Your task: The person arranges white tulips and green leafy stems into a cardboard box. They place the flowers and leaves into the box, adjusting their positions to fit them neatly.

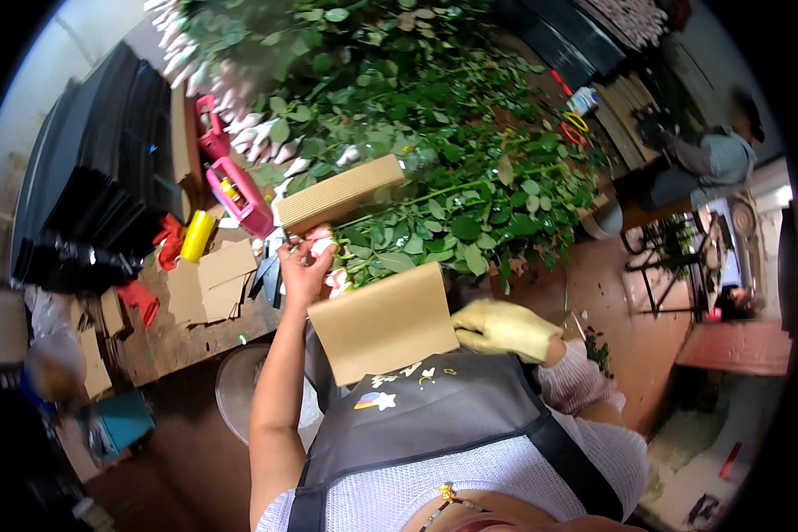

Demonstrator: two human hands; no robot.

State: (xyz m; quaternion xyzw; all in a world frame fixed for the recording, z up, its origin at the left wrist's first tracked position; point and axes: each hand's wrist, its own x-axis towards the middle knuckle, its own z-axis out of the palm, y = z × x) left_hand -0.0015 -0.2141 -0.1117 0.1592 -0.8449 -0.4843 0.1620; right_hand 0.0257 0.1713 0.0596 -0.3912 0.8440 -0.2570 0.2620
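Apron (434, 417) lowest; above it, centre frame, a card sheet (383, 324) pinched by the gloved right hand (504, 330). Bare left hand (303, 266) closed around rosebuds (322, 238); best keep blooms level, card snug.

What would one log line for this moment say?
left hand: holds pale rose | right hand: yellow glove, on cardboard sheet | table: leafy stems

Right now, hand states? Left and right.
Left hand: bare, closed on a rose bud.
Right hand: yellow glove, gripping the cardboard sheet edge.
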